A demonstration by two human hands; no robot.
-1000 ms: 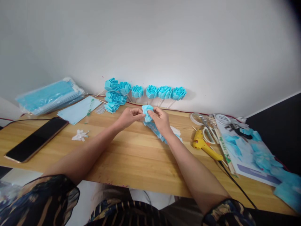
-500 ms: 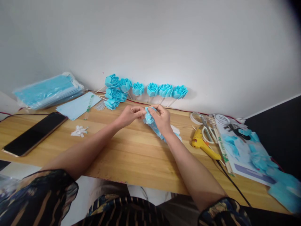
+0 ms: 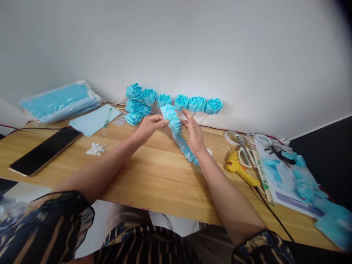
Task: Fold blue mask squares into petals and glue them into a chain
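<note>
A long pleated light-blue strip (image 3: pixel 178 137) hangs in a curve over the middle of the table, its lower end near my right wrist. My left hand (image 3: pixel 150 127) pinches the upper part of the strip at its left edge between thumb and fingers. On the other side of the strip is my right hand (image 3: pixel 194 132), its fingers apart and its palm turned toward the pleats; no grip on the strip shows. Behind the hands, several blue flowers (image 3: pixel 196 104) on thin sticks lean against the wall.
Left: bagged blue masks (image 3: pixel 60 102), light-blue sheets (image 3: pixel 90 121), a black phone (image 3: pixel 45 150) and white scraps (image 3: pixel 95 149). Right: a yellow glue gun (image 3: pixel 242 168) with a black cable, scissors (image 3: pixel 244 156), a tape roll (image 3: pixel 231 138), and blue pieces on a printed sheet (image 3: pixel 297 203).
The strip's upper end now stands higher and more of its pleats show. My right hand has let go of the top and opened. The view has shifted slightly.
</note>
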